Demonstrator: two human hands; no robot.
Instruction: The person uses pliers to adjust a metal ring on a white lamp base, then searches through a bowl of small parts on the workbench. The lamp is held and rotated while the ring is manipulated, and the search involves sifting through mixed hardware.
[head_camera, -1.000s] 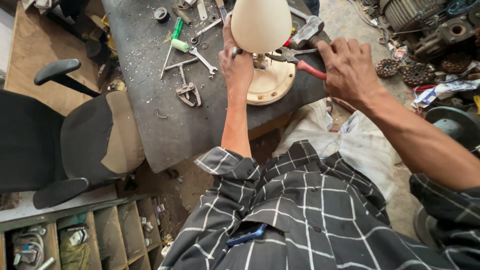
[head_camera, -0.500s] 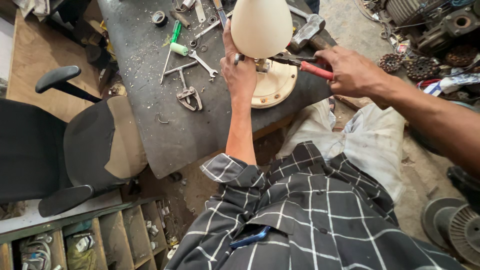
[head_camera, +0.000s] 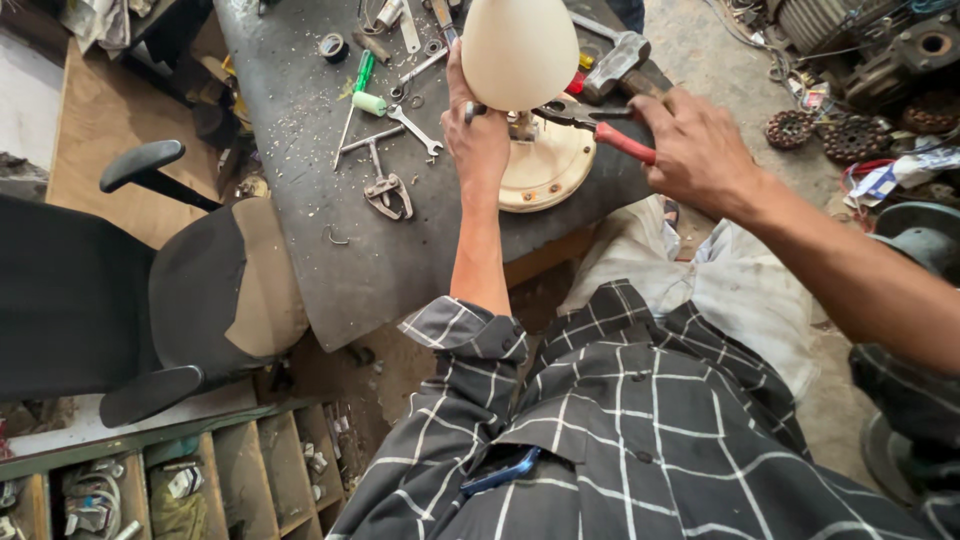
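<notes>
Right hand (head_camera: 700, 150): our grip is clenched around the red handles of the pliers (head_camera: 590, 122).
Pliers: long axis level, nose pointing left at the lamp (head_camera: 520, 60) stem.
Left hand (head_camera: 478, 145): our grip is closed on that stem.
Lamp: upright on the table (head_camera: 300, 150), cream shade above its round base.

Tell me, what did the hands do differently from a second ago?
Hardly anything. The right hand still grips the red-handled pliers, their tip still by the cream lamp stem. The left hand still steadies that stem. The tools on the table stayed put.
</notes>
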